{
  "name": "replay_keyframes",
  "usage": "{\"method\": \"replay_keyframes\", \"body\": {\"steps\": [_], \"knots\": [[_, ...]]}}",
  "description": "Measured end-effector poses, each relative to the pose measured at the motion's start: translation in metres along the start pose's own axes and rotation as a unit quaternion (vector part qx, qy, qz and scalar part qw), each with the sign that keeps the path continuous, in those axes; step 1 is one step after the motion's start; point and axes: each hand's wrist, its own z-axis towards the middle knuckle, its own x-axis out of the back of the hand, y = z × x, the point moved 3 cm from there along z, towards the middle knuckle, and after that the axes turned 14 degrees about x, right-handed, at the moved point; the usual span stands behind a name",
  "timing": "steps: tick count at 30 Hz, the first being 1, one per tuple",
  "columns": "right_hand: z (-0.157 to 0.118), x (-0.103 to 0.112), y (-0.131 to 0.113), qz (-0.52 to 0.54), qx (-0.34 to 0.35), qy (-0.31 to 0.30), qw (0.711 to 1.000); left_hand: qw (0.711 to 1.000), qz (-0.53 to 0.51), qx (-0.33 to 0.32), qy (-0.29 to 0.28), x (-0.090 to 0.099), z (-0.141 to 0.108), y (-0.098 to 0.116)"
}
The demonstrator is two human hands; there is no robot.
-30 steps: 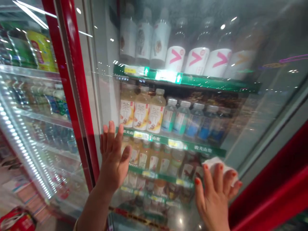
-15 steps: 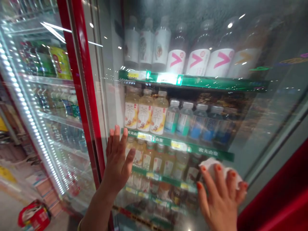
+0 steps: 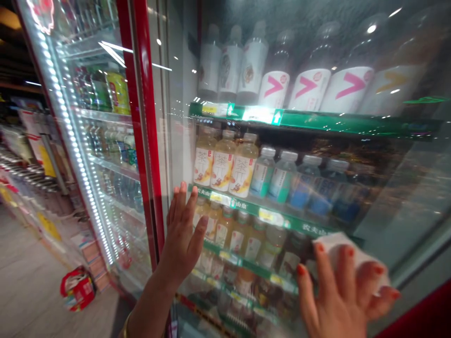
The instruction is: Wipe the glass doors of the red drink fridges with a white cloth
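My left hand (image 3: 183, 237) rests flat against the glass door (image 3: 398, 197) of a drinks fridge, fingers spread and holding nothing. My right hand (image 3: 343, 293) presses a white cloth (image 3: 338, 249) to the same glass, lower and further right. Behind the glass, green-edged shelves hold bottled drinks. Tea bottles with Chinese labels (image 3: 225, 164) stand just above my left fingertips, next to bottled water with blue labels (image 3: 299, 183). Larger white-labelled bottles with pink chevrons (image 3: 310, 80) fill the shelf above.
A red door frame (image 3: 146, 117) runs down left of my left hand, beside a neighbouring fridge door with an LED strip (image 3: 73, 141). A red and white bag (image 3: 77, 288) lies on the shop floor (image 3: 31, 281), near low stacked goods.
The whole view has swung, so the fridge sits further right in the picture. Both hands shifted right with it, and my right hand and the cloth moved slightly lower on the glass.
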Motion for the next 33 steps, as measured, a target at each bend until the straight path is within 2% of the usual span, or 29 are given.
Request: {"method": "replay_keyframes", "body": {"steps": [2,3,4,6,8,10,12,14,16,18,19,21,24,26,29,31,33], "knots": [[0.025,0.006,0.013,0.017,-0.067,0.013,0.997,1.000,0.002,0.007,0.000,0.001,-0.002,0.001],[0.039,0.005,0.010,0.021,-0.076,0.017,0.997,1.000,0.003,0.008,0.002,0.001,-0.003,0.002],[0.051,0.002,0.001,0.018,-0.062,0.018,0.998,1.000,0.005,0.007,0.006,0.000,-0.004,0.003],[0.061,-0.009,-0.026,0.005,0.025,0.006,1.000,1.000,0.010,-0.001,0.012,-0.003,-0.006,0.004],[0.046,-0.022,-0.049,-0.006,0.123,-0.016,0.992,1.000,0.014,-0.006,0.020,-0.005,-0.007,0.002],[0.018,-0.027,-0.050,-0.015,0.154,-0.025,0.988,1.000,0.022,-0.010,0.020,-0.007,-0.007,-0.003],[-0.004,-0.020,-0.028,-0.025,0.094,-0.010,0.995,0.999,0.030,-0.016,0.012,-0.007,-0.007,-0.008],[-0.007,-0.005,0.003,-0.030,-0.001,0.020,0.999,0.999,0.031,-0.019,0.006,-0.008,-0.007,-0.012],[0.011,0.008,0.022,-0.023,-0.071,0.046,0.996,1.000,0.024,-0.015,0.008,-0.009,-0.007,-0.012],[0.038,0.009,0.019,-0.015,-0.082,0.060,0.995,1.000,0.016,-0.012,0.013,-0.011,-0.008,-0.011],[0.050,0.005,0.009,-0.018,-0.067,0.061,0.996,1.000,0.013,-0.012,0.014,-0.013,-0.009,-0.011],[0.059,-0.010,-0.021,-0.028,0.004,0.044,0.999,1.000,0.010,-0.014,0.015,-0.014,-0.009,-0.010],[0.035,-0.031,-0.055,-0.032,0.127,0.001,0.991,1.000,0.014,-0.022,0.014,-0.013,-0.008,-0.013],[0.013,-0.031,-0.051,-0.039,0.146,-0.006,0.988,0.999,0.022,-0.032,0.013,-0.010,-0.007,-0.017],[0.010,-0.014,-0.018,-0.059,0.063,0.023,0.996,0.998,0.034,-0.046,0.012,-0.003,-0.006,-0.020],[0.032,-0.004,-0.003,-0.053,-0.015,0.053,0.997,0.998,0.028,-0.053,0.015,0.000,-0.006,-0.020],[0.061,-0.005,-0.009,-0.044,-0.048,0.067,0.996,0.998,0.023,-0.052,0.019,0.001,-0.007,-0.019]]}}
